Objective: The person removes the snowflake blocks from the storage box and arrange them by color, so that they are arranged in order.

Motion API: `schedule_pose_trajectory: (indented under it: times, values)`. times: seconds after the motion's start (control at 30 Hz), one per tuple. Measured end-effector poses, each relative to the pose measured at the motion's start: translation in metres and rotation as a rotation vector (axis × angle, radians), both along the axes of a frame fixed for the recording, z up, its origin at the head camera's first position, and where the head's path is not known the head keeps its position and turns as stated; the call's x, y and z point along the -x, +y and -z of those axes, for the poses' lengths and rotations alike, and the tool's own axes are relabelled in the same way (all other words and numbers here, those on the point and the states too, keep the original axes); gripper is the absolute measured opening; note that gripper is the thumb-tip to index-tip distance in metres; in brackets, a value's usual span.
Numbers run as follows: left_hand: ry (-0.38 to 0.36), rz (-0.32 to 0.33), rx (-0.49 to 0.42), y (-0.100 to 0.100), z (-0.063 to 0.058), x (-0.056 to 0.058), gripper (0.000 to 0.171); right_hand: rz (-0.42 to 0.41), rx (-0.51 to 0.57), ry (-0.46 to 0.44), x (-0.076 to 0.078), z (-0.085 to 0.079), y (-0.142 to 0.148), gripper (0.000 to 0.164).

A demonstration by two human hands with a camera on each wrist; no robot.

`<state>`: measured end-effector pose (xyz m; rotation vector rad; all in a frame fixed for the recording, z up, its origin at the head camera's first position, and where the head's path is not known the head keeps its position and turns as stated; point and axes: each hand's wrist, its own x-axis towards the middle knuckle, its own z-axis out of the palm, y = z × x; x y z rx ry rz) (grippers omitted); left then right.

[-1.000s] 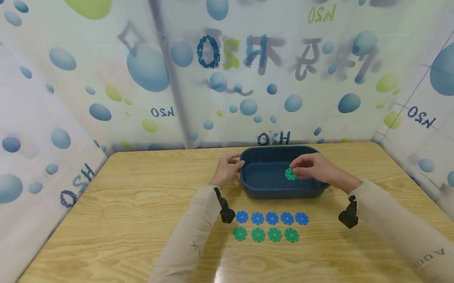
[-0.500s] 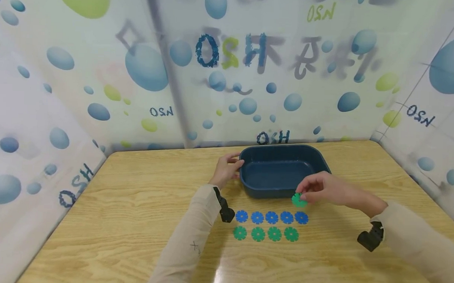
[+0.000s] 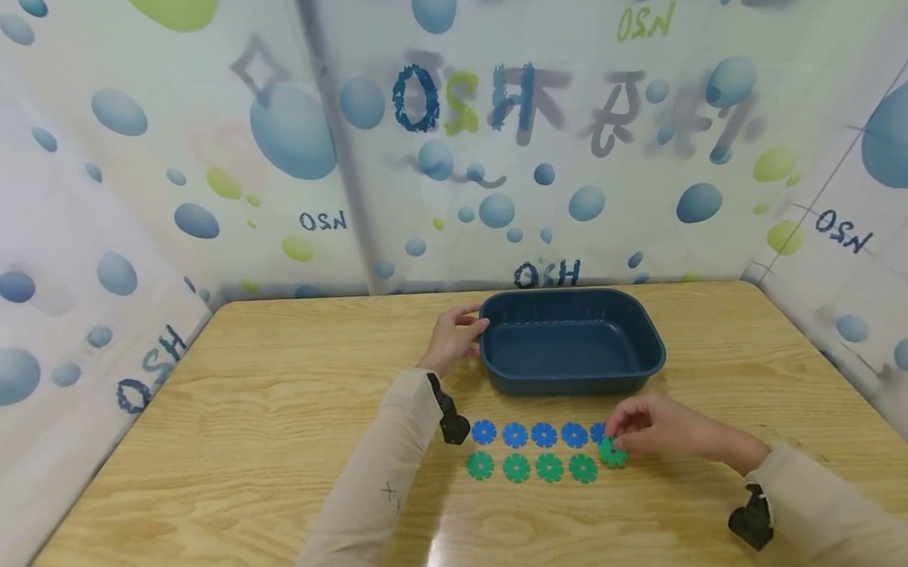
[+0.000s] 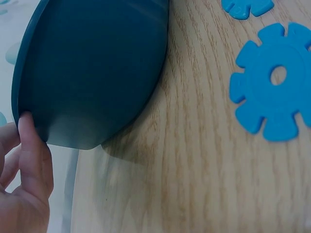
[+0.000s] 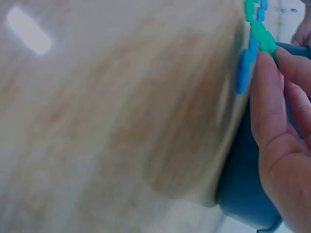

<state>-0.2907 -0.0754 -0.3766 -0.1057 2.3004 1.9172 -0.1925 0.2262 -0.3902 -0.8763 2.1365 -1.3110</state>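
My right hand [image 3: 655, 424] pinches a green snowflake disc [image 3: 612, 452] between thumb and fingertips, at the right end of a row of green discs [image 3: 549, 468]. The held disc overlaps the last blue disc [image 3: 597, 433] in the head view. In the right wrist view the thumb and fingers grip the edge of the green disc [image 5: 263, 36]. My left hand [image 3: 449, 342] holds the left end of a dark blue basin [image 3: 571, 384], fingertips at its rim. The left wrist view shows a fingertip against the basin wall [image 4: 97, 68].
Several blue discs [image 3: 544, 435] lie in a row in front of the basin, behind the green row. All stand on a wood-grain table [image 3: 268, 444]. A patterned curtain [image 3: 427, 199] rises along the table's back edge.
My right hand has brought the green disc out of the basin, over its front rim and down toward the end of the green row. The left hand has stayed at the basin.
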Motion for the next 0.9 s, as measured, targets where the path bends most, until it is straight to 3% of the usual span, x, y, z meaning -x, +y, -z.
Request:
schedule_pose_trajectory:
  times: [0.2, 0.5, 0.9]
  values:
    - [0.001, 0.006, -0.002, 0.001, 0.0, 0.0, 0.039, -0.028, 0.049, 0.06, -0.002, 0.009, -0.001, 0.011]
    - [-0.003, 0.005, 0.003, 0.001, 0.001, -0.001, 0.039, -0.022, 0.01, 0.204, -0.005, 0.012, -0.001, 0.009]
    - [-0.007, -0.002, 0.009, 0.001, 0.0, 0.001, 0.039, 0.005, -0.003, 0.225, -0.006, 0.013, -0.002, 0.011]
